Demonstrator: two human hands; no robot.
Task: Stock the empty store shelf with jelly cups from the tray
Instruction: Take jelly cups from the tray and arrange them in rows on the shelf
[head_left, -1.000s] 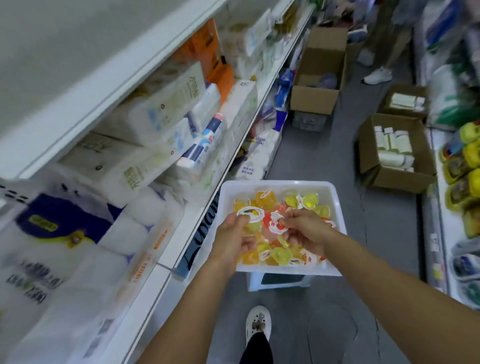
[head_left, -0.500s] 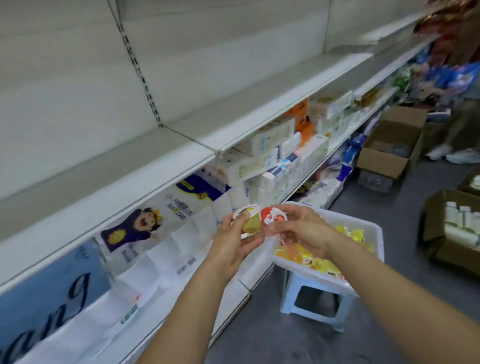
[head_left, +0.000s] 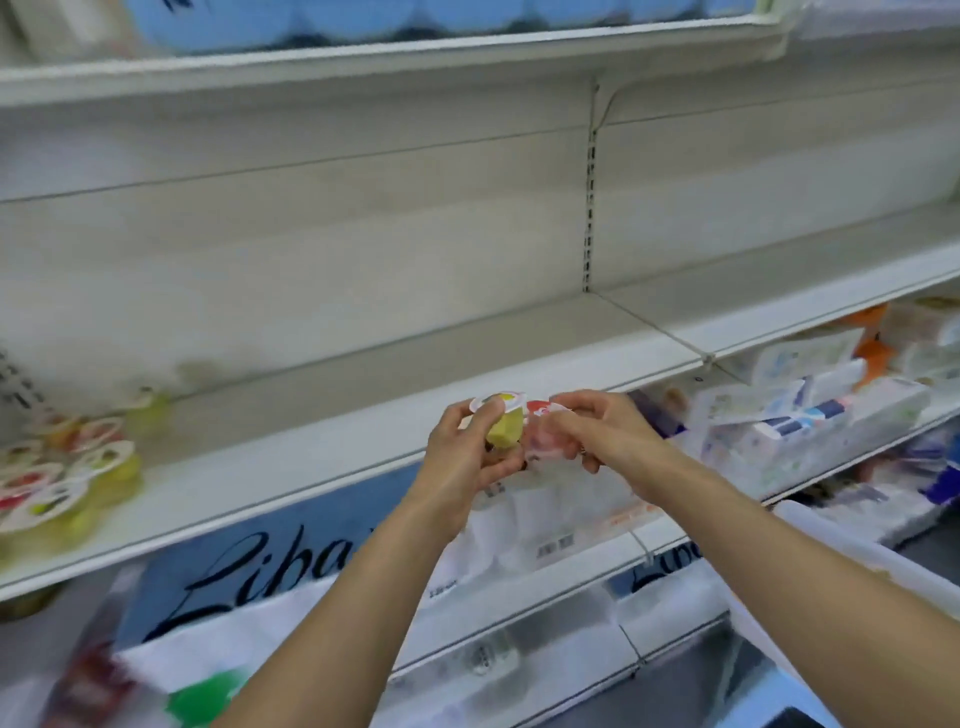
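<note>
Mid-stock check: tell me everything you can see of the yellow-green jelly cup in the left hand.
The small yellow-green clear-plastic jelly cup has a white foil lid with a printed fruit picture, sealed as far as the blur shows. It is tilted, lid up and facing away. The left hand grips its body with curled fingers and thumb. It is held above the front edge of the white metal shelf, touching or nearly touching the red jelly cup in the right hand.

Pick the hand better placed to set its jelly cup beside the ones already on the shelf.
Left hand: its yellow-green jelly cup is nearer the shelved cup cluster at the left end of the white shelf.
</note>
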